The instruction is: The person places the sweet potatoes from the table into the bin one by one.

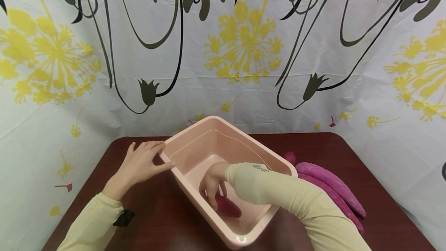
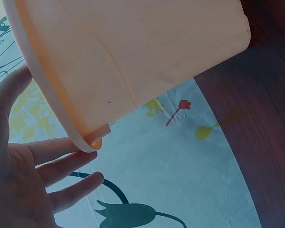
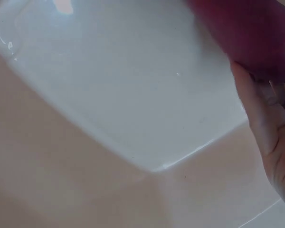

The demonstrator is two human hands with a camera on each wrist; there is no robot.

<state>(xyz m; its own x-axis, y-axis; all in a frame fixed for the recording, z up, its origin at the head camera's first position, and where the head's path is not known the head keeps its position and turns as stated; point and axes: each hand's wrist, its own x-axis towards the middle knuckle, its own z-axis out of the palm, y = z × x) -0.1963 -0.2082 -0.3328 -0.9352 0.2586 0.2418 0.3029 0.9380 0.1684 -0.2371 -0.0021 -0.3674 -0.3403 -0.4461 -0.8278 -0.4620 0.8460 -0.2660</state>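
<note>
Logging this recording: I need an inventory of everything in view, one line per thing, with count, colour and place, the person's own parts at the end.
Tub: 1, pale pink, on the table
Held vegetable: 1, dark magenta, inside the tub
Long vegetables: 2, purple-pink, side by side right of the tub
Rounded piece: 1, dark pink, partly hidden behind the tub's right side
Table: 1, dark red-brown, under the tub
Patterned sheet: at least 1, whitish with yellow, dark grey and red plant prints, behind and beside the table
Sleeves: 2, cream, on both arms
Left hand: 1, bare, touching the tub's rim
Right hand: 1, bare, inside the tub, holding the magenta vegetable
</note>
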